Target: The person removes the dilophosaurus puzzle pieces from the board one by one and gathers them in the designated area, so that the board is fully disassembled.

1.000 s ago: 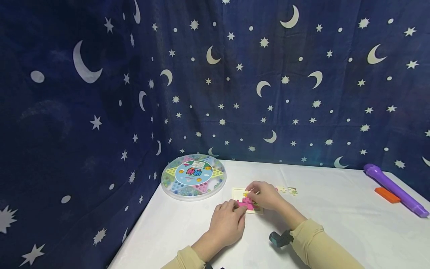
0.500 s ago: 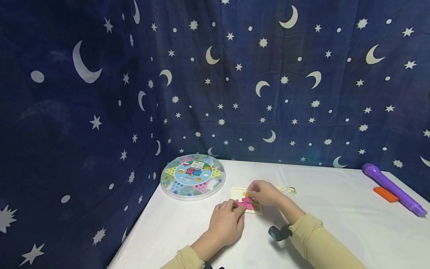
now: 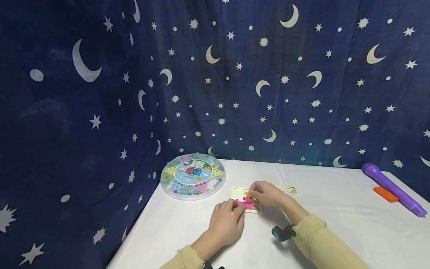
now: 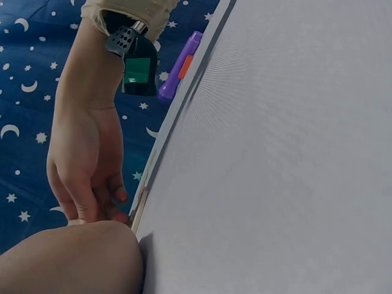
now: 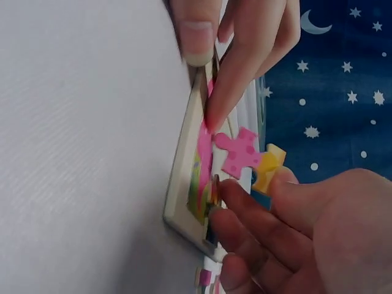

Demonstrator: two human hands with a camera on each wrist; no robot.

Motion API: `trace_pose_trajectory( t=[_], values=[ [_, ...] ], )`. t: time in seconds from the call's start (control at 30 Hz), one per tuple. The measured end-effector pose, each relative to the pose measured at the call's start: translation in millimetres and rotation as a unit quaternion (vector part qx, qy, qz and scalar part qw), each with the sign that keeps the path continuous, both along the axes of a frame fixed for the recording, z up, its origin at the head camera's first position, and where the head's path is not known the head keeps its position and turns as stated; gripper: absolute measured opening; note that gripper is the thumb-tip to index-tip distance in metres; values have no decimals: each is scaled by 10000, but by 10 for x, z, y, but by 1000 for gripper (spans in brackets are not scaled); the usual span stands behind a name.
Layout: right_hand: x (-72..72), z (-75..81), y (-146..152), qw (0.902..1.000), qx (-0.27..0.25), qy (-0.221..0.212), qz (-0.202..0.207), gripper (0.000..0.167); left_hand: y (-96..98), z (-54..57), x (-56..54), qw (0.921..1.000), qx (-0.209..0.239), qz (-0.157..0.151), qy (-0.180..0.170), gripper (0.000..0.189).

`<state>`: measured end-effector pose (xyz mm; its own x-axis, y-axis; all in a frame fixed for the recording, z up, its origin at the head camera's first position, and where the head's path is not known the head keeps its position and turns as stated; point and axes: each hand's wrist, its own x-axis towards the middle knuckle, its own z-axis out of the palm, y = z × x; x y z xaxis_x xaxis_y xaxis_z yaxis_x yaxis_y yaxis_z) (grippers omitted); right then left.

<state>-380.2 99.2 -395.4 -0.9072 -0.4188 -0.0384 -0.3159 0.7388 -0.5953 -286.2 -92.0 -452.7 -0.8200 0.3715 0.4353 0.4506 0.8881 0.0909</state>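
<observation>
tabletop point(image 3: 329, 194): puzzle frame point(image 3: 237, 192) between left hand point(image 3: 226, 221) and right hand point(image 3: 267, 194), loose pieces point(image 3: 291, 190) off to the right.
left hand: gripping puzzle frame's corner, one finger on laid pieces point(image 5: 204, 148).
right hand: pinching yellow piece point(image 5: 267, 165), pink piece point(image 5: 241, 153) joined on, tilted above puzzle frame.
yellow piece: likely being seated; next calls for levelling, aligning tabs, pressing.

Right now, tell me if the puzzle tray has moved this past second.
No; the puzzle tray shows no shift either way against the round game box.

The puzzle tray point(image 5: 186, 156) looks matt, probably wood.
</observation>
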Motion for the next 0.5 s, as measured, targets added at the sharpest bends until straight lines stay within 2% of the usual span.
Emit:
trace_pose_trajectory(
  t=[0.17, 0.3, 0.5],
  values=[
    [-37, -21, 115, 9987, -440, 114, -224, 12, 12, 10, -3, 10000, 20, -9, 6, 33],
    [-58, 6, 238, 9949, -862, -30, -521, 13, 12, 14, 6, 10000, 60, -19, 32, 32],
    [-52, 21, 446, 9949, -701, 59, -716, 19, 5, -3, 8, 9999, 144, -23, 71, 32]
  ],
)
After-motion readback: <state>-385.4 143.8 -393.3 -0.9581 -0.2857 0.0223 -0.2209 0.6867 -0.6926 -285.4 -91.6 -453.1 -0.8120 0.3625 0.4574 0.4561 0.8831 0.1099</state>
